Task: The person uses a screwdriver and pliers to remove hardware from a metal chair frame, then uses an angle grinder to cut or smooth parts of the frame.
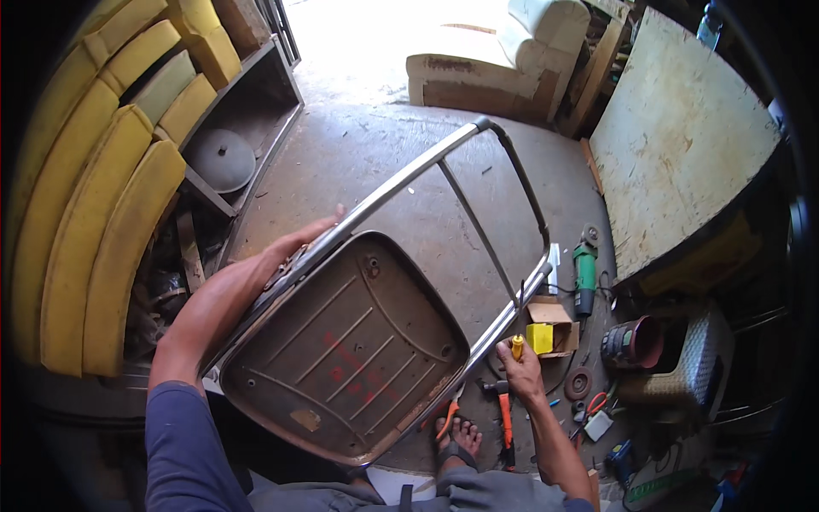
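Observation:
A metal chair frame (478, 213) lies tilted across my lap, its brown seat underside (341, 350) facing up with ribs and red scrawl on it. My left hand (290, 252) grips the frame's left tube beside the seat's upper corner. My right hand (522, 369) holds a screwdriver with a yellow handle (517, 346), its shaft pointing up against the frame's right tube near the seat's right edge. My foot (456, 437) shows below the seat.
Yellow foam cushions (94, 222) are stacked at the left by a shelf. On the concrete floor at the right lie a green angle grinder (584, 273), a small cardboard box (550, 328), a hammer (503, 418), pliers and a red pot (633, 343). A worn board (682, 136) leans behind.

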`<state>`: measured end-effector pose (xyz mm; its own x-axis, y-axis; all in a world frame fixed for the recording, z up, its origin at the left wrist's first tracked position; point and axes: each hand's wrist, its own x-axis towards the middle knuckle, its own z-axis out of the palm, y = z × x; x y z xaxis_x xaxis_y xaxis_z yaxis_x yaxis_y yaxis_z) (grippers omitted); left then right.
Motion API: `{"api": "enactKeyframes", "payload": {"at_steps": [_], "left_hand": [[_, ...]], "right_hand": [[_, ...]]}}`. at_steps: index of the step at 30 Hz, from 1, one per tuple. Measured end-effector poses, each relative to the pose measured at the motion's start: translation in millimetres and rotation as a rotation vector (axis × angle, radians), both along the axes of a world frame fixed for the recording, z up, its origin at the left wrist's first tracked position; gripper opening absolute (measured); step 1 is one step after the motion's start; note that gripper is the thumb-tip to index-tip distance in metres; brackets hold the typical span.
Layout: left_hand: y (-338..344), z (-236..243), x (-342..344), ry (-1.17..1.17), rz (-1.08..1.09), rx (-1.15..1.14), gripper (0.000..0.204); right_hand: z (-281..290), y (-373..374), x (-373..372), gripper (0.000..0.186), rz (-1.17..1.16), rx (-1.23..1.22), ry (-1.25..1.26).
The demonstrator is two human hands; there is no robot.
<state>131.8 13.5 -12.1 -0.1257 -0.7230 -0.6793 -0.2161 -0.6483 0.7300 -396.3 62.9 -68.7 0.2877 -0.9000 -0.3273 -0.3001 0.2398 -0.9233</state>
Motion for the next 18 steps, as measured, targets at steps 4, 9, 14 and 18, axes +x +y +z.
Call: {"api": "enactKeyframes", "payload": {"at_steps": [4,9,14,18], "left_hand": [[14,-22,36,0.169,0.128,0.219,0.081],[17,-91,11,-0.116,0.223,0.062,0.084],[26,-125,27,-0.504,0.254,0.086,0.090],[30,-131,29,-0.717,0.153,0.045,0.080]], "right_hand": [[-29,23,7,0.021,-0.064,0.138,-0.042],[-32,51,-17,0.017,-0.067,0.192,0.080],[-23,54,-30,0.015,-0.104,0.301,0.172],[-27,58,-34,0.015,-0.113,0.314,0.201]]}}
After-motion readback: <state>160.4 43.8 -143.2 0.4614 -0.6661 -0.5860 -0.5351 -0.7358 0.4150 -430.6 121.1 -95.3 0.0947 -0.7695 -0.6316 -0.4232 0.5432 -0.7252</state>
